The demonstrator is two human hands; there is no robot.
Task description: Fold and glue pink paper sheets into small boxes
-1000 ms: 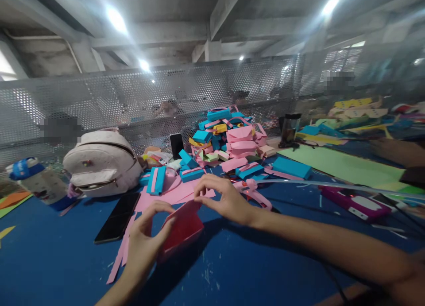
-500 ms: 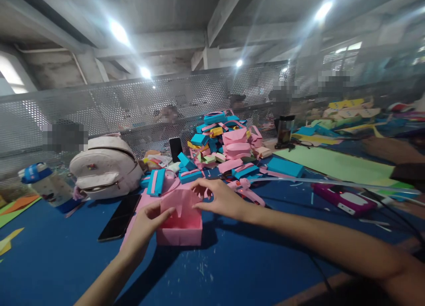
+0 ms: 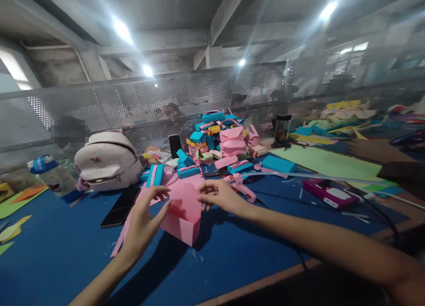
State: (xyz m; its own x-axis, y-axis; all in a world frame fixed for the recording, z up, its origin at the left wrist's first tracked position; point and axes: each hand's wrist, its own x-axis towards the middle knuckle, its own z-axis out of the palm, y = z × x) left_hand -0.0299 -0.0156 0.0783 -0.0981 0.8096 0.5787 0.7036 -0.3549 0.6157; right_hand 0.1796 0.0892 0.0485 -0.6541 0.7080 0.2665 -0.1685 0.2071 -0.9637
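Note:
A pink paper box (image 3: 181, 230), open at the top with a raised back flap, stands turned at an angle on the blue table (image 3: 229, 257). My right hand (image 3: 217, 195) has its curled fingers at the flap's right edge, pinching it. On the left side, my left hand (image 3: 148, 213) has thumb and fingers apart around the box's near left corner; whether the thumb touches the paper I cannot tell. Pink paper strips (image 3: 124, 226) lie under and beside the left hand. A pink glue gun (image 3: 241, 186) rests just beyond my right hand.
Behind the box rises a pile of blue and pink paper pieces (image 3: 232, 142). To the left are a black phone (image 3: 120, 208), a white backpack (image 3: 108, 164) and a bottle (image 3: 58, 177). A purple power bank (image 3: 330, 193), green sheet (image 3: 332, 160) and another person's arm (image 3: 378, 151) are right.
The box has turned so one corner points toward me. My left hand has let go of the paper and its fingers have spread. My right hand stays by the flap.

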